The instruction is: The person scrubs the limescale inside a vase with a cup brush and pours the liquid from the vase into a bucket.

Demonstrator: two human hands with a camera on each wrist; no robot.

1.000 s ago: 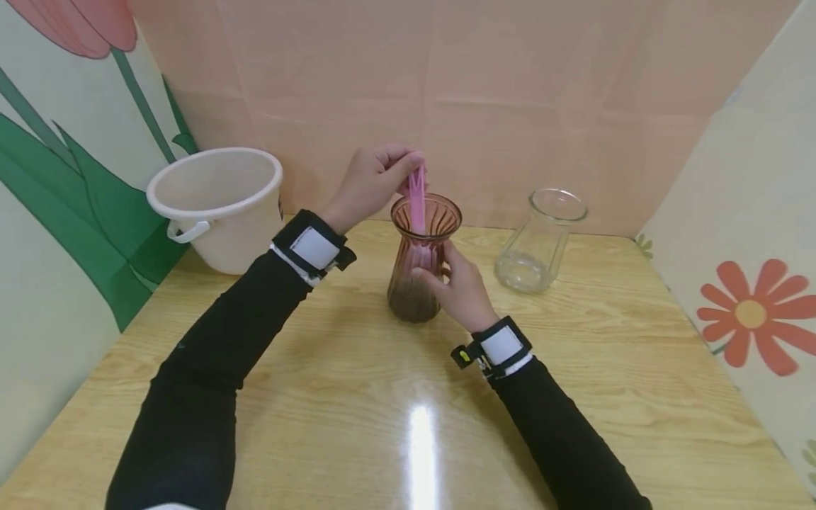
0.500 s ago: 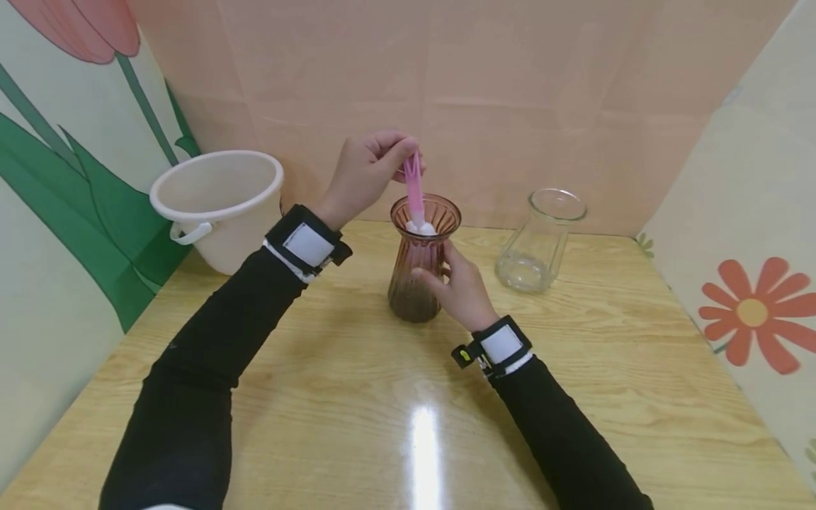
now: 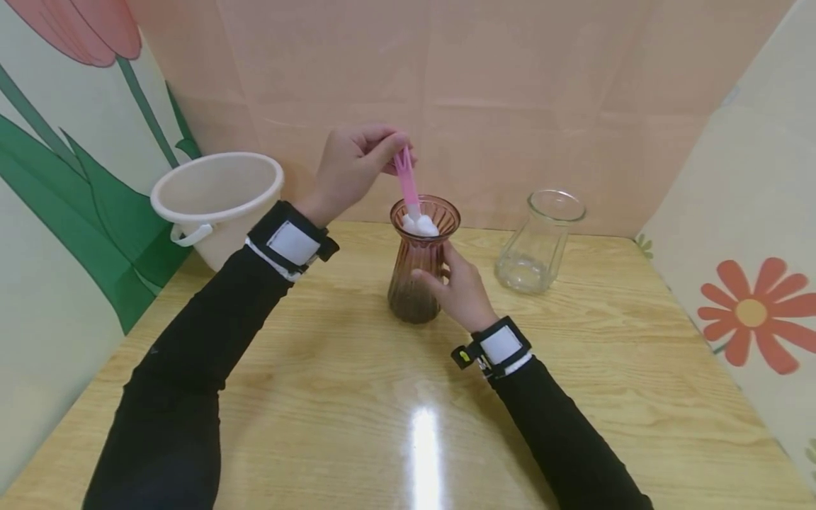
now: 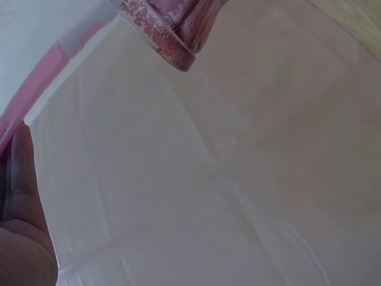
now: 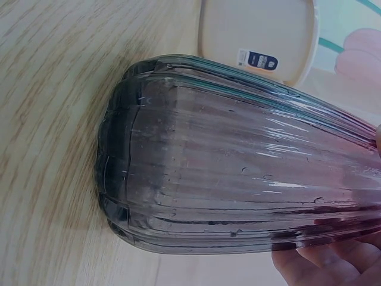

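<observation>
Since the frame one second ago, left hand (image 3: 353,166) has risen higher above the vase mouth, drawing the pink tweezers (image 3: 404,178) upward; a white wad (image 3: 419,225), not visible at the rim before, now sits at the rim of the brown glass vase (image 3: 419,265). Right hand (image 3: 460,290) and the vase are unchanged in position.

Left hand: upper centre of the head view, fingers curled, thumb and fingertips pinching the top end of the tweezers. The tweezers tilt, upper end leaning left, lower tips meeting the white wad at the vase mouth. In the left wrist view a finger (image 4: 22,196) lies at the lower left edge with the pink tweezers (image 4: 36,95) running up from it toward the vase rim (image 4: 161,36) at the top of the frame.

Right hand: centre of the head view, fingers and thumb wrapped round the vase's lower right side, gripping it. The right wrist view shows the ribbed glass body (image 5: 238,190) close up, fingertips (image 5: 321,262) at the lower right edge against the glass.

The vase stands upright on the wooden table (image 3: 408,397), centre of frame, dark toward its base.

Other items: white bucket (image 3: 217,202) at the left rear of the table; clear glass vase (image 3: 540,241) right of the brown one, apart from it. Both wrists carry black-and-white straps over black sleeves.
</observation>
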